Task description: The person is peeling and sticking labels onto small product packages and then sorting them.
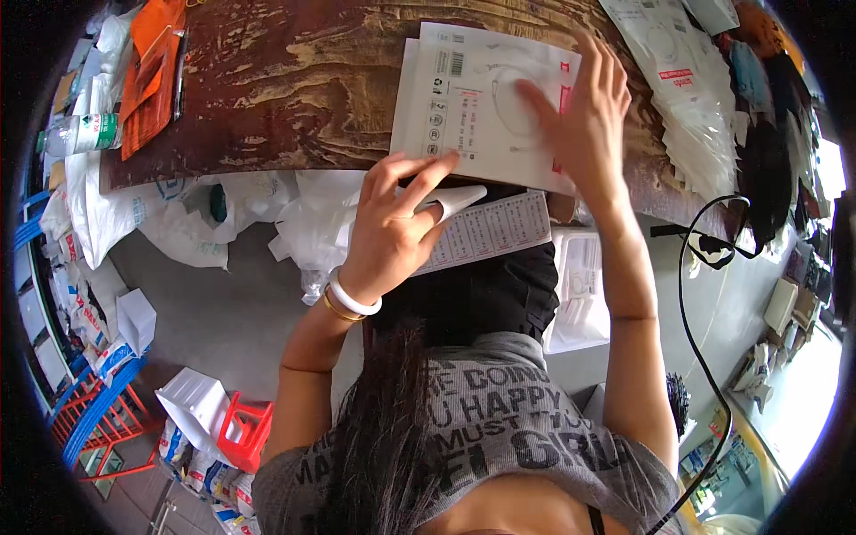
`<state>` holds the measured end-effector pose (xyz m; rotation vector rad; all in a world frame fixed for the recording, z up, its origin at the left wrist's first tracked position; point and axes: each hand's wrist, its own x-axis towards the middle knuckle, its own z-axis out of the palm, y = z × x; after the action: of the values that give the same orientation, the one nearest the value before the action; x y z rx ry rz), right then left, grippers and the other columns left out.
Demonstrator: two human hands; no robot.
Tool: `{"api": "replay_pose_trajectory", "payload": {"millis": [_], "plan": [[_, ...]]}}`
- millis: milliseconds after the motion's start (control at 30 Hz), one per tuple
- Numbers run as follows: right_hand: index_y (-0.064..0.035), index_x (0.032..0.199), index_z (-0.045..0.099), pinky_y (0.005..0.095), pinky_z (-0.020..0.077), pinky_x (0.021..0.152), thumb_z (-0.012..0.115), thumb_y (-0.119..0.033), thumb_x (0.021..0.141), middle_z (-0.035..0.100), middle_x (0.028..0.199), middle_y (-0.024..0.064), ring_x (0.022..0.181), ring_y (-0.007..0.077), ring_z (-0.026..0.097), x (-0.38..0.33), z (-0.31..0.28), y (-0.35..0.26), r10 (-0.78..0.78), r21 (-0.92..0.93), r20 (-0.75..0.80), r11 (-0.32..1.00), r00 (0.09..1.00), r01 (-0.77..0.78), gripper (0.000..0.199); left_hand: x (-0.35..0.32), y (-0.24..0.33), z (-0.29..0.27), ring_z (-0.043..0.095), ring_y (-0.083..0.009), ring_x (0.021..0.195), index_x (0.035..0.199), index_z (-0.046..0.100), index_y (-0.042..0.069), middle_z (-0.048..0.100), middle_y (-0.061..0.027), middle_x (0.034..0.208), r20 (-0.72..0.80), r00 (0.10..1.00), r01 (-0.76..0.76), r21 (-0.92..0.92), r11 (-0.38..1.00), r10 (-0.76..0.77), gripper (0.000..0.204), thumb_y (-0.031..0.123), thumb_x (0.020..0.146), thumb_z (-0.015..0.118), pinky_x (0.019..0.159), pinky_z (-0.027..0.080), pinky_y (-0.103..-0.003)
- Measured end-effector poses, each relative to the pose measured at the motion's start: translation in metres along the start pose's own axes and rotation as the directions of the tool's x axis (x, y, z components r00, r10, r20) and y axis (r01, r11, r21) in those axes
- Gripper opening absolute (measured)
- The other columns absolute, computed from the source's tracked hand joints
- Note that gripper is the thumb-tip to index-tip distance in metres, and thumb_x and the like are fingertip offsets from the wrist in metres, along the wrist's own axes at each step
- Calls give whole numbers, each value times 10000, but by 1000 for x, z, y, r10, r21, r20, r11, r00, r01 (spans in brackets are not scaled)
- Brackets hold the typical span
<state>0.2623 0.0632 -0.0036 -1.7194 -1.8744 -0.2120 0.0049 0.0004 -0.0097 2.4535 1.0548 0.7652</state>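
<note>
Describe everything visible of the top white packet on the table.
The packet is flat, white, roughly rectangular, apparently paper or plastic, printed with a pale cable, a barcode, dark icons and red marks. It lies printed side up on the table, slightly turned, over another white sheet. The blurred right hand covers part of its right side; the left hand has a fingertip at its near edge.

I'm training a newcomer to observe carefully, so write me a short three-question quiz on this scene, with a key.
1. Which wrist wears the white bangle: (A) left or (B) right?
2. True or false: the green-labelled bottle lies left of the top white packet.
3. Fill in: the right hand is at that packet's ____ side.

Key: 1. A; 2. true; 3. right.
</note>
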Motion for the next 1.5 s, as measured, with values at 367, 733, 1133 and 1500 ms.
{"api": "replay_pose_trajectory", "payload": {"millis": [367,733,1133,1500], "plan": [[-107,1122,810,458,425,1130,779,-157,879,702,1352,63,1353,321,553,-27,-41,8,-307,514,394,855,866,69,250,0,-2,-2,565,-356,1311,826,769,-31,617,-149,1441,-117,993,-12,-174,985,-9,203,39,676,888,1072,461,-463],[40,1077,782,219,489,710,686,-208,1027,778,936,35,829,53,660,-1,-58,36,481,601,-198,748,854,-282,270,-13,3,-36,663,-329,1216,1042,779,-51,685,-195,1333,-162,979,71,-304,950,-125,300,15,761,862,994,536,-402],[-29,1117,729,370,566,880,784,-54,821,752,1040,115,981,294,720,-4,-50,-34,-189,648,410,749,892,-139,302,9,9,-37,716,-273,852,1059,778,13,770,-107,1042,-106,983,88,-450,889,-151,256,-44,811,799,770,551,-370],[-12,945,728,260,471,628,826,-111,851,740,809,54,686,94,625,2,-45,-40,89,618,387,714,918,-330,169,6,-2,-33,663,-321,1076,838,776,36,726,-130,1144,-70,993,64,-307,949,-90,181,31,677,858,908,542,-445]]}}
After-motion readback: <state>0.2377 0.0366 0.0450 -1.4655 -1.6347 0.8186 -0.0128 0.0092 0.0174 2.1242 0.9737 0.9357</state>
